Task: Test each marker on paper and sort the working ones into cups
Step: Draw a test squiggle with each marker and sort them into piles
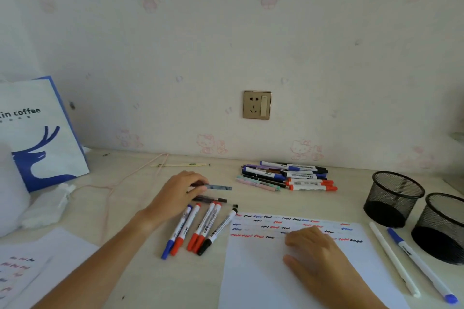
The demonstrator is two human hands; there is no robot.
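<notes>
**Head view: one hand on the test sheet, the other on a grey pen**

Head camera looks down on a pale desk (140, 281). Nearest, the right hand (315, 252) lies on the white test sheet (263, 278), fingers loosely bent toward the left, just below the rows of red, blue and black squiggles (288, 227). Whether it holds anything I cannot tell; its fingertips hide what may be under them. At the near left lies another scribbled sheet (22, 268).

To the right of the test sheet lie a white pen (394, 258) and a blue-capped marker (421, 266), side by side, pointing toward the near right corner. Just beyond them stand two black mesh cups (394, 198), touching or nearly so; both look to hold nothing.

Left of the sheet, five markers (198, 228) lie fanned together: one blue cap, three red, one black, caps toward the near edge. Above them the left hand (175, 195) reaches in from the near left, its fingers curled on a dark grey pen (218, 187) that points right. A darker pen (213, 199) lies just beside it, under the fingertips.

Farther back, right of centre, sits a heap of unsorted markers and pens (286, 177), blue, black, red and pastel. A thin stick (179, 164) and a pink cord (113, 184) lie far left of that. A blue-and-white coffee bag (42, 130) leans at the far left. A wall socket (257, 105) sits in the patterned wallpaper.
</notes>
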